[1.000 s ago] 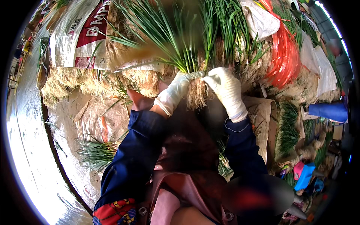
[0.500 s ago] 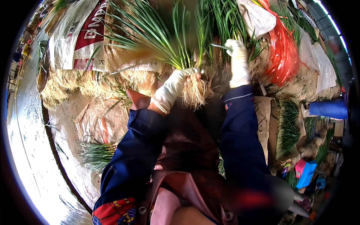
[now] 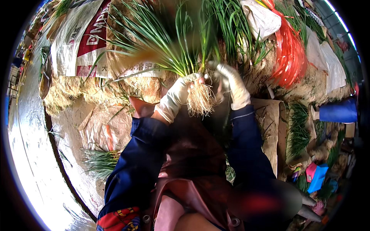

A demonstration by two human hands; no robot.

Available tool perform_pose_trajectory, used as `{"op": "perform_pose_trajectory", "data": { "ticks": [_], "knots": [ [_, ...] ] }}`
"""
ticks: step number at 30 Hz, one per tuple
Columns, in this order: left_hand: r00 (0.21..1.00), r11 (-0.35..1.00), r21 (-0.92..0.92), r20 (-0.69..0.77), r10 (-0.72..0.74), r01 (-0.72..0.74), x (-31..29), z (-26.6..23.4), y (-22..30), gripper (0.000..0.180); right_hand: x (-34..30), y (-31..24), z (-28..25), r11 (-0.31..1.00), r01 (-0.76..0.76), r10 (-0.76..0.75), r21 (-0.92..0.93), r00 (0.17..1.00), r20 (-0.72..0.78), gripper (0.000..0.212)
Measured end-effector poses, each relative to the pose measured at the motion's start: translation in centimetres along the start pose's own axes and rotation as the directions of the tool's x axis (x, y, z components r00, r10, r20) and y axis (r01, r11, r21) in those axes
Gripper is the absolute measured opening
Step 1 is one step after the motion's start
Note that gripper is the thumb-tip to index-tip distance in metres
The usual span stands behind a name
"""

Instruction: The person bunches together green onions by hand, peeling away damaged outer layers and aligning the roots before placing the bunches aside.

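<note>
My left hand [image 3: 179, 94], in a white glove, is closed round the base of a bunch of green onion-like plants [image 3: 189, 63]. Their long leaves fan out away from me, and pale stringy roots [image 3: 201, 101] hang on the near side. Just to the right of the bunch is my gloved right hand [image 3: 233, 82], its fingers bent together and somewhat blurred. A stalk and blurred roots show beside its fingertips, but what lies between them I cannot make out.
More rooted green plants [image 3: 235, 29] lie ahead, partly under a printed sack [image 3: 86, 42]. Red plastic strips [image 3: 291, 56] hang at the right beside a white bag [image 3: 262, 21]. Another plant bundle [image 3: 102, 161] lies at the left; a blue cylindrical object [image 3: 338, 111] is far right.
My right hand has come down and left, from the far plants to beside the held bunch. The green stalk that stuck out from its fingers no longer shows there. My left hand keeps its grip.
</note>
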State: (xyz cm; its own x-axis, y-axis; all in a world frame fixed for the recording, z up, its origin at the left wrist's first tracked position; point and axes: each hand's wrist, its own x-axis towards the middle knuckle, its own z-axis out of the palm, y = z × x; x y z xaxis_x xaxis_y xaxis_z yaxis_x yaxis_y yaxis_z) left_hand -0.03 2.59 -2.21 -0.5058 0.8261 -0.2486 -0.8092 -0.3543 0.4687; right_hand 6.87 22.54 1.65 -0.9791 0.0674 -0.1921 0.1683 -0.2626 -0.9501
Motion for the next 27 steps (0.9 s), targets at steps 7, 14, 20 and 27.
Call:
{"op": "perform_pose_trajectory", "data": {
  "ticks": [7,14,20,27],
  "knots": [
    [0.998,1.000,0.005,0.062,0.025,-0.025,0.0,-0.3,0.1,0.023,5.7,-3.0,-4.9,0.829,0.176,-0.495,-0.530,0.671,-0.552,0.015],
    [0.958,0.947,0.205,-0.093,0.271,-0.248,0.2,2.6,-0.6,0.024,3.3,0.4,3.0,0.923,-0.090,-0.045,-0.375,0.941,-0.335,0.026],
    [0.910,0.815,0.576,-0.302,0.285,-0.064,0.5,1.0,-0.1,0.010,2.1,0.4,4.5,0.930,0.110,-0.222,-0.350,0.928,-0.300,0.011],
    [0.950,0.944,0.250,-0.169,0.261,-0.215,0.7,0.7,0.4,0.024,4.5,-0.3,-5.3,0.779,0.029,-0.404,-0.626,0.786,-0.467,0.011]
  ]
}}
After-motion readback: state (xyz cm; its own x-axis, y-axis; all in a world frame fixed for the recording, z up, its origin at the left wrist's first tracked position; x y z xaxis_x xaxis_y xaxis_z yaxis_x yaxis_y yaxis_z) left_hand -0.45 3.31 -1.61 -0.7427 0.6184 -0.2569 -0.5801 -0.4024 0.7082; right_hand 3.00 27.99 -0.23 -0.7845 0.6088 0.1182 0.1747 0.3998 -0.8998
